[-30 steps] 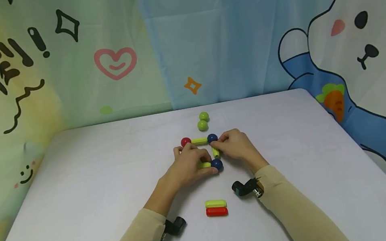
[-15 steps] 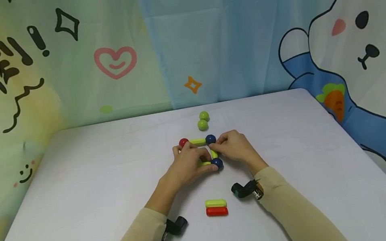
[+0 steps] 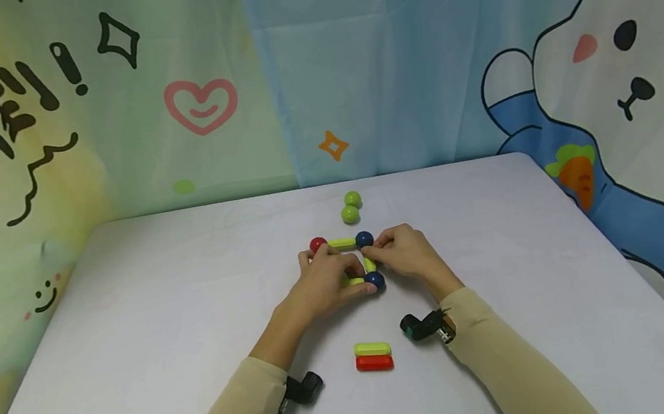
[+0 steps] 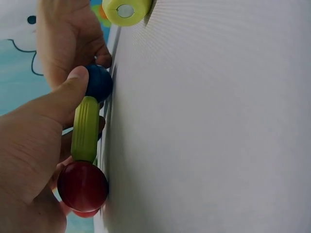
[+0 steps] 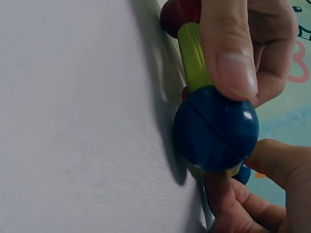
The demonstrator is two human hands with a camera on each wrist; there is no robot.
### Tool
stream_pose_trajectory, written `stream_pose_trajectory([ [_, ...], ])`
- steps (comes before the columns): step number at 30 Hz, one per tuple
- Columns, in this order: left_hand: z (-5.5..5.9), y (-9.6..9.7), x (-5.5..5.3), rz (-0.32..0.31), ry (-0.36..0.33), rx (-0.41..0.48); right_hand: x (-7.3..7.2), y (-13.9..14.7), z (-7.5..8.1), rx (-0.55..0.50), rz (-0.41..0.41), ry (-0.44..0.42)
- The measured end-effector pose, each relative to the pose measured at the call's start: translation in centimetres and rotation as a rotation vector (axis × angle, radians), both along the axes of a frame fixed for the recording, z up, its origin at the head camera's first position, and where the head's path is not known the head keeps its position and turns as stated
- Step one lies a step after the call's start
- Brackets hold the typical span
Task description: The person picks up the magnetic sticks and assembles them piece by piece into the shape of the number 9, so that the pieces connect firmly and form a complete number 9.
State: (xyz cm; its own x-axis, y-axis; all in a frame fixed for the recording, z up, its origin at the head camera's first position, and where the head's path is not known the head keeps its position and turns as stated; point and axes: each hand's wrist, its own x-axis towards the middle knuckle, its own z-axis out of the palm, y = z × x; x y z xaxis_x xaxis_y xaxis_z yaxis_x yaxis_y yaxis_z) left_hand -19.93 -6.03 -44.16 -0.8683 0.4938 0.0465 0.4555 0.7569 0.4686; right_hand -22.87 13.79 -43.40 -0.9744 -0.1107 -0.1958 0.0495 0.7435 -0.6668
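Observation:
Yellow-green rods and colored balls form a three-sided frame. A far rod (image 3: 342, 243) joins a red ball (image 3: 317, 244) to a blue ball (image 3: 364, 238). From there the right-side rod (image 3: 370, 265) runs to the near blue ball (image 3: 375, 281). My left hand (image 3: 329, 279) holds the near rod (image 4: 85, 128), its thumb pressing the near blue ball. In the left wrist view, a dark red ball (image 4: 83, 187) caps that rod's other end; the hand hides it in the head view. My right hand (image 3: 406, 253) pinches the right-side rod, fingertips just below the far blue ball.
Two green balls (image 3: 350, 215) lie beyond the frame on the white table (image 3: 191, 281). Nearer me, a loose yellow-green rod (image 3: 372, 348) lies alongside a red rod (image 3: 374, 363). Behind the table hangs a printed cloth (image 3: 377, 75).
The right-side rod has come against the near blue ball; a second ago its end showed just short of it. Both hands have otherwise hardly moved.

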Motion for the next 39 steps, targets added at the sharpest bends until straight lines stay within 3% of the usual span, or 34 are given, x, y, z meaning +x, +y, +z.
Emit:
stream_pose_trajectory([
  [7,0.5,-0.8,0.1,-0.023,0.026,0.033,-0.1,0.1,-0.2,-0.02,0.029,0.019],
  [15,0.1,-3.2,-0.5,0.037,0.064,0.142,-0.3,-0.1,-0.4,-0.017,0.042,0.044],
  [23,-0.1,-4.9,-0.7,0.05,0.026,0.205,-0.2,0.0,-0.6,0.007,0.024,0.043],
  [29,-0.4,-5.5,-0.7,0.064,-0.042,0.191,-0.1,0.0,-0.6,0.016,0.031,0.044],
  [39,-0.4,-6.0,-0.9,0.028,-0.14,0.201,0.4,0.6,-0.9,-0.015,0.055,0.101],
])
